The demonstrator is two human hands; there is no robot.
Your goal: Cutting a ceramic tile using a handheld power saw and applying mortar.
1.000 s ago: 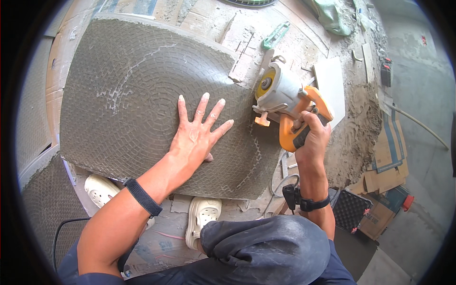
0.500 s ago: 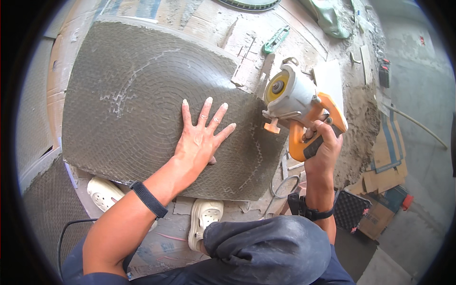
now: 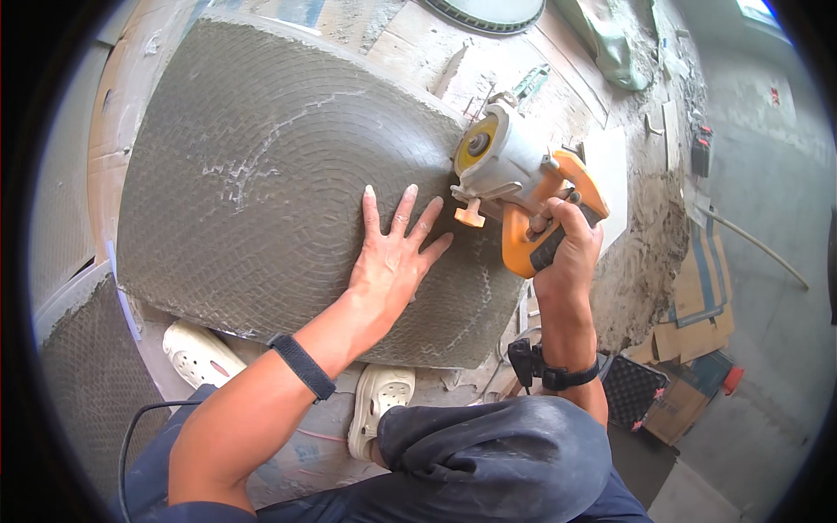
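Handheld power saw [image 3: 516, 166] at the right side of a large gray tile [image 3: 253, 148], gripped in the right hand [image 3: 567, 240].
Right hand wraps around the orange-black handle; left hand [image 3: 389, 261] lies palm-down on the tile, fingers fanned out. Yellow disc [image 3: 472, 159] near tile edge, contact unclear. White board [image 3: 614, 187] right of saw.

A Dusty Gray Room

A bare gray wall [image 3: 772, 157] fills much of the right side of the frame. The floor [image 3: 643, 270] is dirty and bumpy. Brown cardboard [image 3: 695, 288] sits near the wall. A bright patch [image 3: 757, 10] shines at the upper right, maybe a window or a lamp; I can't tell.
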